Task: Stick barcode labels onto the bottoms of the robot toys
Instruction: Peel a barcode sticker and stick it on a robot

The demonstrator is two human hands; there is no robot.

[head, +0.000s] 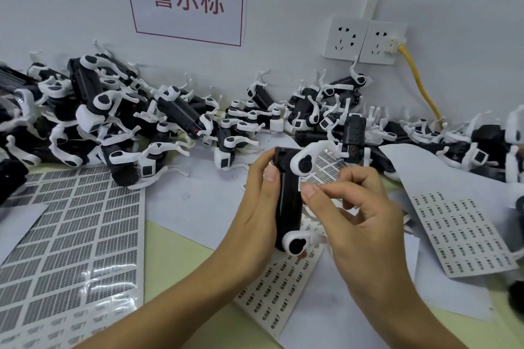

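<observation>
My left hand (262, 207) grips a black-and-white robot toy (287, 201) from its left side, holding it lengthwise above the table with its white legs pointing right. My right hand (360, 207) pinches a small white barcode label (307, 181) between thumb and forefinger and holds it against the toy's black body. A sheet of small labels (283, 286) lies under both hands. A second label sheet (465, 235) lies to the right.
Heaps of the same robot toys (119, 116) line the wall from left to right. A large sheet of peeled label backing (71, 235) covers the left of the table. Wall sockets (365, 41) with a yellow cable (419, 85) sit at the upper right.
</observation>
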